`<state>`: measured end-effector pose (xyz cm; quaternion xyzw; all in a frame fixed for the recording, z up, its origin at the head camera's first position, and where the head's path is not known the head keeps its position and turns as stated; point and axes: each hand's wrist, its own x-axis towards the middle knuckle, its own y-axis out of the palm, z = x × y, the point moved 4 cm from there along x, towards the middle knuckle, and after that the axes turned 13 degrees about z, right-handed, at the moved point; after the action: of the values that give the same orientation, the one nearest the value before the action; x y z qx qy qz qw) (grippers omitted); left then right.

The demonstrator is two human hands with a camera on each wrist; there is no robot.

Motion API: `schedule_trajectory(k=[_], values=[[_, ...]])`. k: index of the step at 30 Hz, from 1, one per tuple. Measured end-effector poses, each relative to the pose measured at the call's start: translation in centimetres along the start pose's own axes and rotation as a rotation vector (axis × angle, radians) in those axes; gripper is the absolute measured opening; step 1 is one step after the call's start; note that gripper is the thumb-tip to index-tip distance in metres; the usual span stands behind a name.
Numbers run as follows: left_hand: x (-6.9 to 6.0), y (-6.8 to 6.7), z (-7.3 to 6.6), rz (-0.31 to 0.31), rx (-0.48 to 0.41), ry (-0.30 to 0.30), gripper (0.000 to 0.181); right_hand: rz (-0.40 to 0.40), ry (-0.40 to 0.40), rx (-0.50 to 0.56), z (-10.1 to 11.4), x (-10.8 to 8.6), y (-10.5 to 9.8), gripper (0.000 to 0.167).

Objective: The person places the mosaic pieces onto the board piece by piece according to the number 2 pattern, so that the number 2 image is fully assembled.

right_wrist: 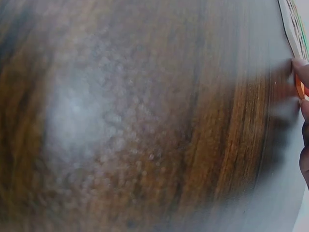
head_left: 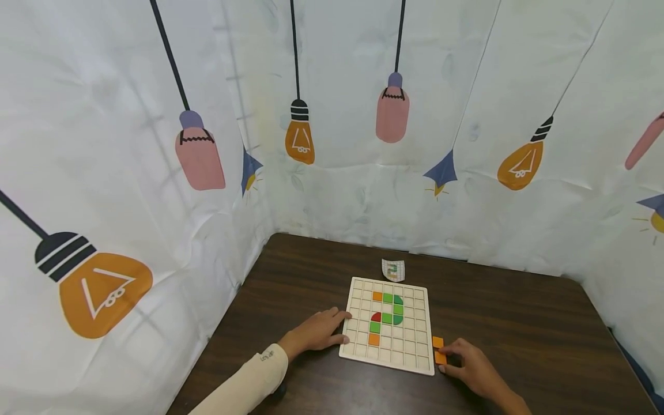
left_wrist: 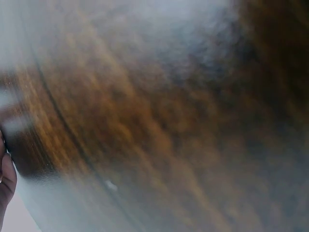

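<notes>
In the head view a pale square board with a grid of cells lies on the table. Orange, green and red tiles on it form a curved figure like a question mark or a 2. Fingers and thumb spread, my left hand touches the board's left edge. Beyond the lower right edge, my right hand pinches an orange square tile between thumb and finger. A second orange tile lies just above it. The right wrist view shows the pinched tile only at its right margin.
Behind the board lies a small paper card printed with a similar coloured figure. The dark wooden table meets white sheets with printed lamps at the back and left. Mostly blurred tabletop fills both wrist views.
</notes>
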<state>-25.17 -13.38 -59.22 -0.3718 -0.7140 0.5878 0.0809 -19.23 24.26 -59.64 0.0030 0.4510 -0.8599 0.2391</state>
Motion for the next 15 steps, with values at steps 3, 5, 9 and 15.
schedule_trajectory(k=[3,5,9,15], values=[[0.01,0.0,-0.02,-0.003,0.002,-0.002,0.06,0.004,0.001,0.003,-0.07,0.07,-0.05,0.038],[0.04,0.03,-0.02,-0.004,0.004,-0.003,0.06,0.004,-0.007,0.006,-0.09,0.1,-0.12,0.039],[0.08,0.11,-0.02,0.0,0.006,-0.008,0.06,0.004,-0.016,0.012,-0.24,0.1,-0.2,0.038],[0.11,0.1,-0.12,0.008,0.009,-0.021,0.06,-0.018,-0.087,0.015,-0.42,0.24,-0.31,0.033]])
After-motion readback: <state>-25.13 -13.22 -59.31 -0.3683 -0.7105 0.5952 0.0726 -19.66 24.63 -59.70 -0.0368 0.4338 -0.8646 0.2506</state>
